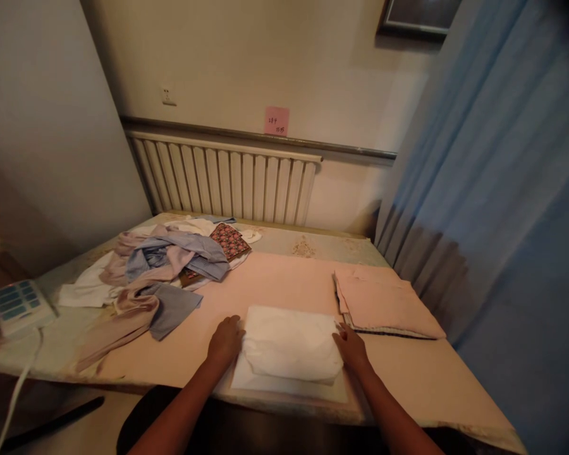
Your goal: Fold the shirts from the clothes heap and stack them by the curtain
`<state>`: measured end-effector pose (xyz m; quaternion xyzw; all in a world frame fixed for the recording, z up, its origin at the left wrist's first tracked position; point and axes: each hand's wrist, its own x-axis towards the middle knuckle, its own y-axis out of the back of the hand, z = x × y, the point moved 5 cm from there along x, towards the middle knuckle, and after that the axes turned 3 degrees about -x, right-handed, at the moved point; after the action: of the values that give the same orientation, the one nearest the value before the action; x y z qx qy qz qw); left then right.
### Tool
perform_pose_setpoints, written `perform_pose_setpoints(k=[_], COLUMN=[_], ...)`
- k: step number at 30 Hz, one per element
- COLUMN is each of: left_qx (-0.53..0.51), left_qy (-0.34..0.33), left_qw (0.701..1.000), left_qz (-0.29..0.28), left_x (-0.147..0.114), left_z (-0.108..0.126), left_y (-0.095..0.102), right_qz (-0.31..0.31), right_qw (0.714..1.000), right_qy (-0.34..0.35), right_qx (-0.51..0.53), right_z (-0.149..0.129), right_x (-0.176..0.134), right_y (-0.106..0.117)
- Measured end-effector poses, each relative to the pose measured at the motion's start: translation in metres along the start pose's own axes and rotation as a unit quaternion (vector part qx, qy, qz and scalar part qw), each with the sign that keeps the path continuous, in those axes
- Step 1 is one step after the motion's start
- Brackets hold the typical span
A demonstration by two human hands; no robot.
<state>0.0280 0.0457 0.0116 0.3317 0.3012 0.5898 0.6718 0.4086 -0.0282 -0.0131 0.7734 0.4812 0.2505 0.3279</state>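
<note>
A folded white cloth (291,344) lies in front of me on the pink table cover, its front layer sticking out beneath the upper fold. My left hand (226,341) is at its left edge, fingers curled in and closed on the fabric. At the right edge, near the far corner, my right hand (351,347) pinches the cloth. Whether the white cloth is a garment cannot be made out. To the right of my right hand sits a flat folded pink stack (386,300) with a dark edge showing underneath.
A loose heap of clothes (165,256) in grey-blue, mauve and white, with a patterned red piece (230,241), covers the left of the table. A white power strip (23,306) with a cord stands at the left edge. Behind are a radiator (227,180) and a blue curtain (483,189).
</note>
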Motion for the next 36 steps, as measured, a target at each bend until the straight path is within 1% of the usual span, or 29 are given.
perform_pose_setpoints(k=[2, 4, 5, 6, 7, 9, 11, 13, 16, 19, 22, 26, 29, 36], left_qx=[0.012, 0.018, 0.021, 0.024, 0.028, 0.05, 0.082, 0.107, 0.122, 0.135, 0.141, 0.148, 0.151, 0.144], left_qy=[-0.049, -0.118, -0.156, -0.191, -0.22, -0.252, -0.258, -0.254, -0.249, -0.248, -0.251, -0.257, -0.262, -0.283], left_qw=[0.999, 0.992, 0.986, 0.979, 0.972, 0.961, 0.954, 0.95, 0.949, 0.946, 0.943, 0.937, 0.932, 0.929], left_qz=[0.002, -0.028, -0.047, -0.065, -0.078, -0.102, -0.126, -0.145, -0.153, -0.159, -0.166, -0.187, -0.201, -0.192], left_x=[-0.014, -0.028, -0.034, -0.04, -0.045, -0.05, -0.049, -0.046, -0.041, -0.038, -0.038, -0.037, -0.036, -0.041], left_z=[0.007, 0.019, 0.026, 0.033, 0.04, 0.049, 0.056, 0.06, 0.064, 0.067, 0.069, 0.07, 0.071, 0.071], left_y=[0.001, -0.004, -0.008, -0.013, -0.017, -0.026, -0.033, -0.038, -0.041, -0.042, -0.042, -0.046, -0.049, -0.046], right_qz=[0.049, 0.098, 0.104, 0.096, 0.072, -0.004, -0.073, -0.115, -0.142, -0.155, -0.169, -0.213, -0.23, -0.243], right_qw=[0.998, 0.994, 0.993, 0.992, 0.991, 0.983, 0.967, 0.953, 0.944, 0.939, 0.936, 0.935, 0.937, 0.938], right_qy=[0.001, 0.023, 0.045, 0.075, 0.11, 0.183, 0.238, 0.263, 0.262, 0.262, 0.258, 0.22, 0.205, 0.202], right_qx=[-0.026, -0.038, -0.035, -0.029, -0.023, -0.026, -0.056, -0.096, -0.144, -0.163, -0.169, -0.177, -0.166, -0.145], right_z=[-0.003, -0.011, -0.017, -0.025, -0.034, -0.053, -0.069, -0.079, -0.086, -0.091, -0.095, -0.094, -0.095, -0.093], right_x=[-0.011, -0.024, -0.03, -0.036, -0.042, -0.053, -0.065, -0.074, -0.081, -0.082, -0.082, -0.081, -0.079, -0.074], right_y=[0.013, 0.025, 0.029, 0.029, 0.027, 0.016, 0.001, -0.012, -0.027, -0.033, -0.031, -0.027, -0.027, -0.032])
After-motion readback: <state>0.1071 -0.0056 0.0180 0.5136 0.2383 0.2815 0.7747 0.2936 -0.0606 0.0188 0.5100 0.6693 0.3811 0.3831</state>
